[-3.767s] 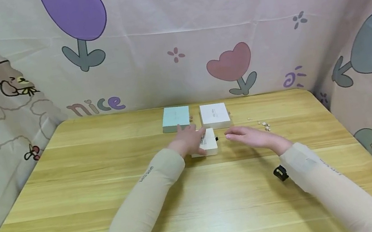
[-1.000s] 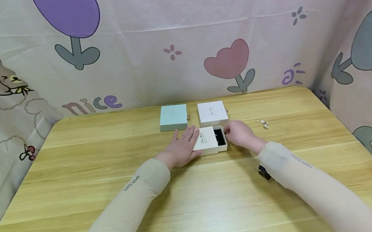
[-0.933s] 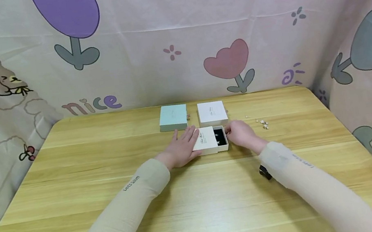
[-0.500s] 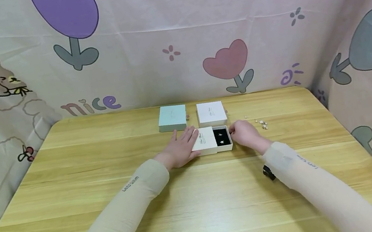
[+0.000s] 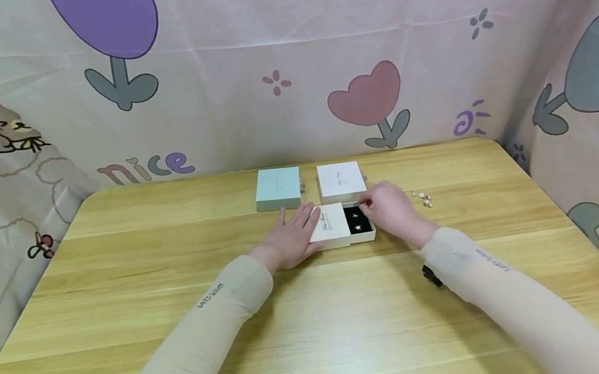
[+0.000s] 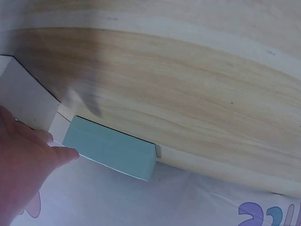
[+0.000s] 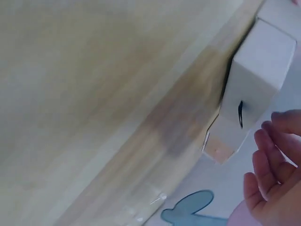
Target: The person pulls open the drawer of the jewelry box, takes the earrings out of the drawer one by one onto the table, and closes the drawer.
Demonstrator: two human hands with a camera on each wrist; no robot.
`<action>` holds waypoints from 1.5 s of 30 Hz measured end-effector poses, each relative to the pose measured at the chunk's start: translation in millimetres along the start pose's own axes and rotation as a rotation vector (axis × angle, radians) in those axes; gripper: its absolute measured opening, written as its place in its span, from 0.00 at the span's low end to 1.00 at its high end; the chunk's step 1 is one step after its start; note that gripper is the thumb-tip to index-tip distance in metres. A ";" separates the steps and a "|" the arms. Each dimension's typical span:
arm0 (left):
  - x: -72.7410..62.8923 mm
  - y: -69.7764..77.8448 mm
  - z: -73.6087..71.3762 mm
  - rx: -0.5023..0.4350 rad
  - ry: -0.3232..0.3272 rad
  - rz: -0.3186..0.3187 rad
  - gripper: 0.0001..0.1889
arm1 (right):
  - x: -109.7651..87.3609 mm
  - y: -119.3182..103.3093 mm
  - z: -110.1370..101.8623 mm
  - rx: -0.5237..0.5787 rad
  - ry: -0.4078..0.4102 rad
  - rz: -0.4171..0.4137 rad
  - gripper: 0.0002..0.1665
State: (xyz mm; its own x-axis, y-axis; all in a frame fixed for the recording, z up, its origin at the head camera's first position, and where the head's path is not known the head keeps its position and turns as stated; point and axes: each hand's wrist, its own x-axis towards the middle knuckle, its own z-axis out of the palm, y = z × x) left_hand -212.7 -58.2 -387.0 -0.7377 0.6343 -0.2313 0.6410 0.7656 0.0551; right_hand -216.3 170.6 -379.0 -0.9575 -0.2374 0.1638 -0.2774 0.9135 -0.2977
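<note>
A small white drawer-style jewellery box (image 5: 331, 221) lies on the table with its drawer slid out to the right. On the drawer's black lining (image 5: 362, 219) sit two small star-shaped earrings (image 5: 357, 227). My left hand (image 5: 287, 242) rests with straight fingers on the box's sleeve, covering its left end. My right hand (image 5: 394, 213) is at the drawer's far right corner, its fingertips over the edge. In the right wrist view, the hand's loosely bent fingers (image 7: 275, 165) are apart from the black ribbon tab (image 7: 241, 114), and nothing shows between them.
Behind the box stand a mint-green box (image 5: 278, 188) and a second white box (image 5: 340, 181). Several tiny pale pieces (image 5: 425, 199) lie on the table (image 5: 325, 329) just right of my right hand. A printed curtain (image 5: 234, 91) hangs along the table's back edge.
The drawer has come out to the right, exposing the star earrings. My right hand has since left the ribbon tab and risen over the drawer's corner. My left hand stays on the sleeve.
</note>
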 end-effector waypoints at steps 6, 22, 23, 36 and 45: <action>0.2 1.1 -1.0 -0.005 -0.009 -0.002 0.38 | -1.2 -8.6 9.2 -0.238 -0.006 -0.140 0.09; 2.1 0.7 1.2 0.014 -0.007 -0.003 0.39 | 3.8 -13.8 8.7 -0.281 -0.097 -0.103 0.06; 2.1 0.6 1.4 0.016 -0.005 -0.002 0.39 | 3.7 -14.0 9.2 -0.284 -0.098 -0.102 0.06; 1.9 -0.2 0.9 0.011 -0.010 -0.007 0.39 | 3.1 -8.1 -8.7 -0.088 -0.049 -0.046 0.07; 0.8 -0.4 0.7 0.018 -0.009 -0.008 0.39 | 7.9 34.0 -29.5 -0.047 -0.022 0.105 0.10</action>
State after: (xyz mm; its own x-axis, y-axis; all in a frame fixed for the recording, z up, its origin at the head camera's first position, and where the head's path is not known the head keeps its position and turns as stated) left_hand -213.4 -58.0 -387.9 -0.7407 0.6272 -0.2406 0.6389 0.7684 0.0361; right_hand -231.0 209.6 -360.1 -0.9827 -0.1464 0.1133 -0.1721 0.9482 -0.2672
